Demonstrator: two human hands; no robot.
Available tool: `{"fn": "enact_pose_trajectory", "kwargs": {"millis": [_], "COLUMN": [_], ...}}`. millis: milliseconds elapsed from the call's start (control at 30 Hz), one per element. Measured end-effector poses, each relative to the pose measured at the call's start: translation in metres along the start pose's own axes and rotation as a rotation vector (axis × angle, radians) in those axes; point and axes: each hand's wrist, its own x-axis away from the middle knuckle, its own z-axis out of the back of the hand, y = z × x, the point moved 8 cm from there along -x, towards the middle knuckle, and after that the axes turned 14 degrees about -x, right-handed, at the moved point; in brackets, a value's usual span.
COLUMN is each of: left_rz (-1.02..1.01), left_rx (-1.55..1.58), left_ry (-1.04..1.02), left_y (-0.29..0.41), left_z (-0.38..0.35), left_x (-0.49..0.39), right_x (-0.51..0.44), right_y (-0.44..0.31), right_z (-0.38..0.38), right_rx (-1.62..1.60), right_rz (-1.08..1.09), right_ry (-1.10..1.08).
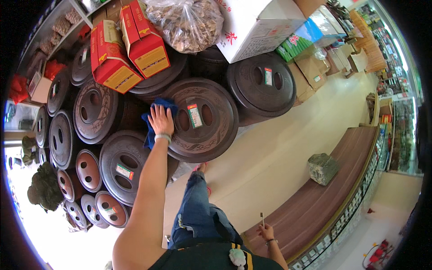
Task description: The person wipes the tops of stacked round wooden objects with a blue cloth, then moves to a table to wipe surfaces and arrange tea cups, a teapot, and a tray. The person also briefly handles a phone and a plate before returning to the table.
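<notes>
My left hand (162,120) presses a dark blue cloth (172,104) against the edge of a round, dark brown pottery lid (217,135). Leafy bands decorate this lid, which has two oval hollows and a price tag (194,115) between them. The lid caps a large jar whose body is mostly hidden. Low on the right, my right hand (266,232) holds a thin, pale-handled small brush (262,218) with its dark tip up. That hand hangs beside a brown wooden bench top (303,216), away from the jars.
Several lidded jars (121,165) crowd the left. Red boxes (148,50), a bag of dried slices (185,23) and a white carton (256,27) rest over the rear jars. Another lidded jar (261,84) stands right. A rough stone (323,168) sits on the bench across the tiled floor (280,145).
</notes>
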Motion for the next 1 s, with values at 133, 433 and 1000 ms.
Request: {"fn": "enact_pose_trajectory", "kwargs": {"millis": [133,433,1000], "left_rz": [-0.095,-0.656,0.186], "left_rx": [-0.162,-0.155,0.059], "left_ry": [-0.095,-0.075,0.040], "left_y": [0.079,0.266,0.029], "left_z": [-0.004,0.003,0.017], "left_x": [-0.075,0.037,0.029], "right_x": [-0.018,-0.045,-0.106], "right_y": [-0.064,-0.213,-0.227], "right_z": [-0.013,-0.049,0.026], "right_rx": [0.168,0.088,0.202], "right_rz": [-0.005,0.166,0.122], "right_ry": [-0.094,-0.136,-0.186]}}
